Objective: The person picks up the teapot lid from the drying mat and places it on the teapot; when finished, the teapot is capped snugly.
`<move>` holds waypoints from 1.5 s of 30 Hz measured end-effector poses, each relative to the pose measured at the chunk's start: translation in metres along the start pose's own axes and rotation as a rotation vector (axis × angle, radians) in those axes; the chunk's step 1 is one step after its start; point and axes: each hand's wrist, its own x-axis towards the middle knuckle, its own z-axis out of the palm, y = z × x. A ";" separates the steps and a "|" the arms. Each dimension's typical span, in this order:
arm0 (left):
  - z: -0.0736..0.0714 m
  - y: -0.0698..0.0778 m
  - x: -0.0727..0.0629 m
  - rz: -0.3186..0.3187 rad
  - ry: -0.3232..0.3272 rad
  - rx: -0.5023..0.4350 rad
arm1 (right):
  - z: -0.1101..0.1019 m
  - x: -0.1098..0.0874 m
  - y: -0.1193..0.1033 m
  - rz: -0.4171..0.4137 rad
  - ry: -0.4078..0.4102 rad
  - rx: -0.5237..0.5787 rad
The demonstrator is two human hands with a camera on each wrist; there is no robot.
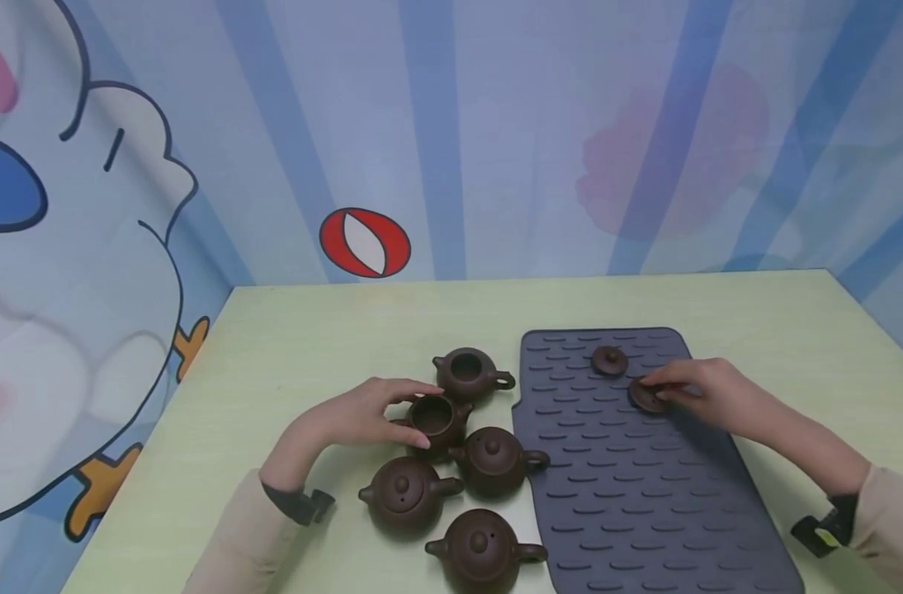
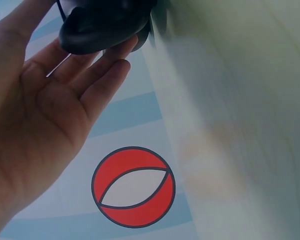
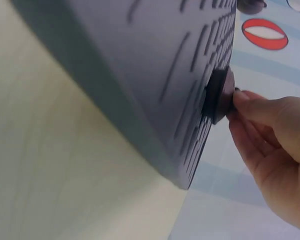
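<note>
My left hand (image 1: 366, 411) holds a dark brown teapot (image 1: 447, 435) between thumb and fingers; the pot has no lid and its inside shows. In the left wrist view, fingers reach under the dark pot (image 2: 107, 27). With thumb and fingertips, my right hand (image 1: 719, 398) pinches the knob of a brown teapot lid (image 1: 642, 399) at the grey ridged mat (image 1: 622, 495). The right wrist view shows this lid (image 3: 223, 97) edge-on against the mat's surface. A second lid (image 1: 610, 360) lies on the mat, just behind and left of it.
Another lidless teapot (image 1: 472, 383) stands behind the held one. Three lidded teapots, one close to the mat (image 1: 489, 474), one at left (image 1: 403, 503) and one in front (image 1: 481, 561), crowd the pale table (image 1: 347, 330). A printed backdrop (image 1: 526, 148) rises behind.
</note>
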 end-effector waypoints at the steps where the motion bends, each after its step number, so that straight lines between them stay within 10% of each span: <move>1: 0.000 0.000 0.000 0.001 -0.001 0.001 | 0.000 0.000 0.002 -0.010 0.007 0.008; 23: -0.003 -0.001 0.003 0.030 0.001 0.028 | -0.002 0.028 -0.022 -0.167 0.117 0.033; 45: 0.002 -0.003 0.000 0.030 0.008 -0.054 | 0.017 0.105 -0.090 -0.582 0.160 0.134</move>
